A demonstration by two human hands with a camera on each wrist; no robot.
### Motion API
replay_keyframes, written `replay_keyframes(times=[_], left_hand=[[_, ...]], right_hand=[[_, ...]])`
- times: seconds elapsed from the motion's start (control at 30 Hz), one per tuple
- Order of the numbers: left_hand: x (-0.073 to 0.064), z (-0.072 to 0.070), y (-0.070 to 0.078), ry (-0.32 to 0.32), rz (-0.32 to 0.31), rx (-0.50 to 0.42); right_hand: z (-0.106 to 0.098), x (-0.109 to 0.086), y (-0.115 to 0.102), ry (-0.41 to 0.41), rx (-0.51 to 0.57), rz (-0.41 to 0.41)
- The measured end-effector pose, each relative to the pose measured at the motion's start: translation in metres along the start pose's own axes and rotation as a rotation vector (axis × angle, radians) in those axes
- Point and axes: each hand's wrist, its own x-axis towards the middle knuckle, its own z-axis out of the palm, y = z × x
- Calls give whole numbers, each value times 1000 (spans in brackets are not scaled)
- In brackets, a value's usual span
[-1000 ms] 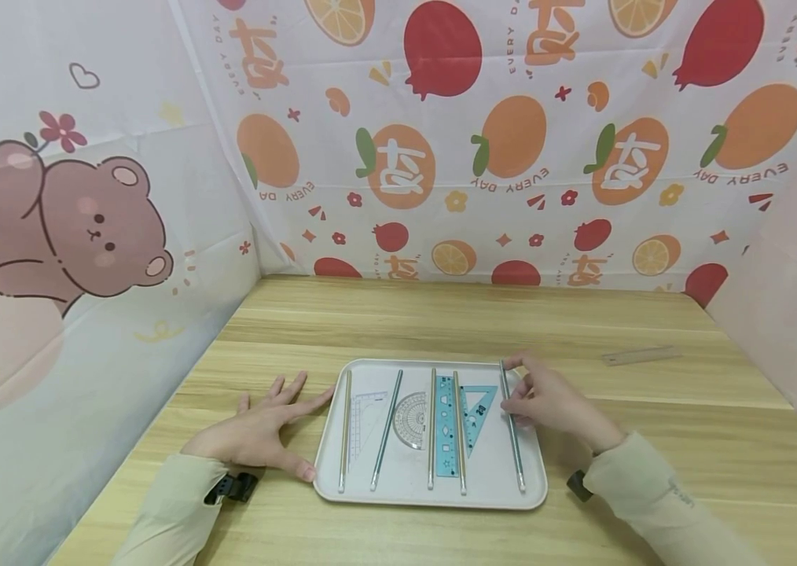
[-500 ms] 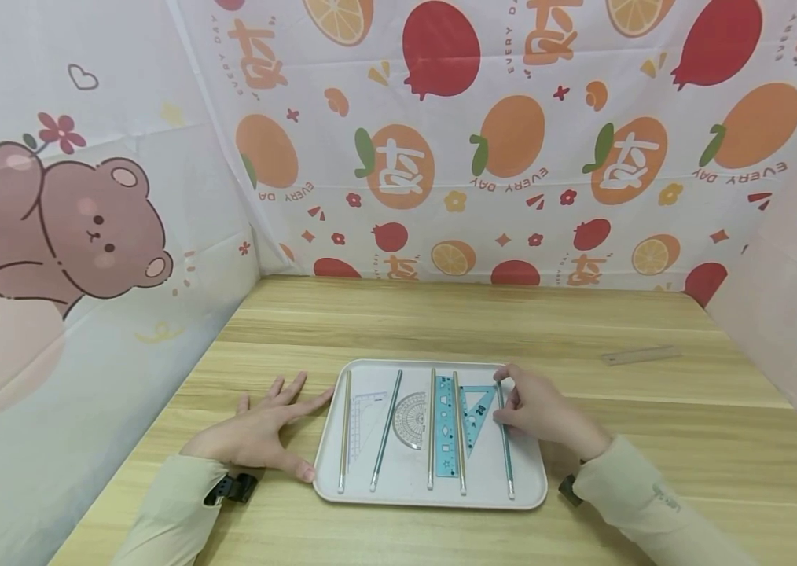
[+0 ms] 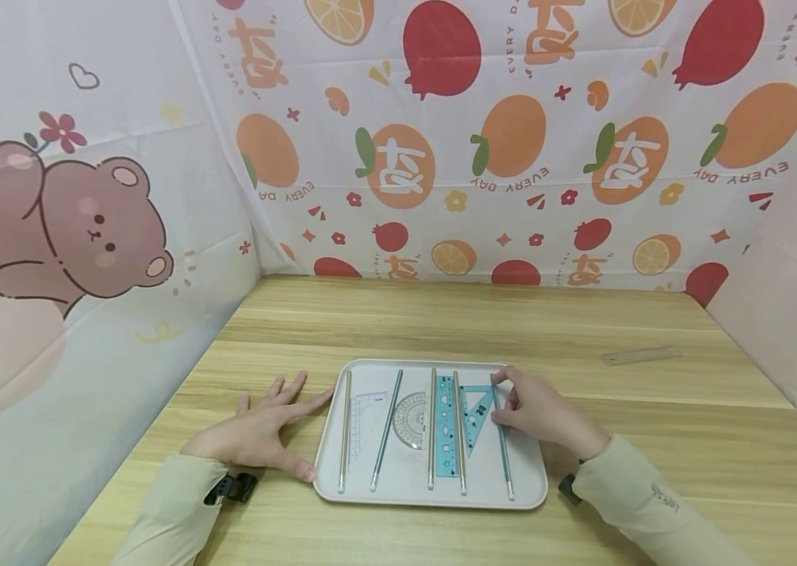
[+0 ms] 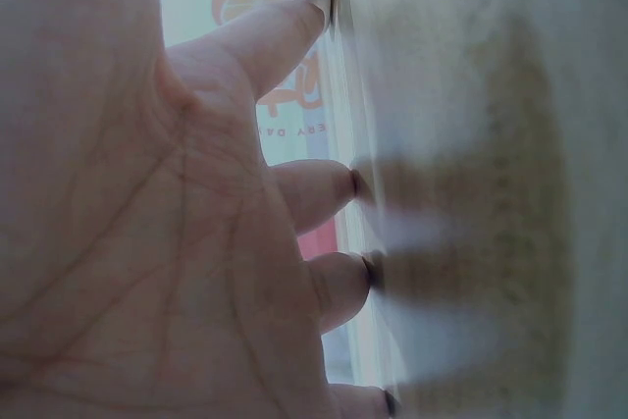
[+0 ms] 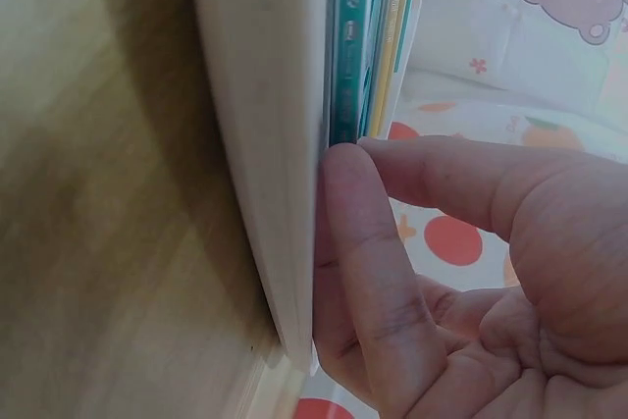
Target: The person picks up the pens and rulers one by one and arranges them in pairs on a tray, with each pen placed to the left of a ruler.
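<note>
My right hand pinches a teal pencil near its upper end, over the right part of the white tray. In the right wrist view, thumb and finger meet at the end of that pencil, close by the tray's rim. Just left of it lies a blue set square, its corner overlapped by the pencil's top. My left hand is spread on the table, thumb and index finger at the tray's left edge; its palm fills the left wrist view.
Across the tray lie a blue ruler, gold pencils, another teal pencil, a clear protractor and a clear set square. A small ruler lies on the table at the right. Printed cloth hangs behind.
My right hand has moved left and slightly down with the teal pencil, from the tray's right side towards the blue set square. The left hand stays put.
</note>
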Motion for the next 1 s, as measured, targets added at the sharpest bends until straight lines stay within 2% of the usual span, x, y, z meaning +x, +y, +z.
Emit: replay_keyframes(times=[0.57,0.73,1.0], left_hand=[[0,0,0,-14,-7,-9],[1,0,-1,-13,-7,-9],[3,0,-3,-5,-12,8]], right_hand=[[-8,0,2,-11,-14,-39],[-13,1,5,-7,18,-24],[-25,4,11,-11,43,-60]])
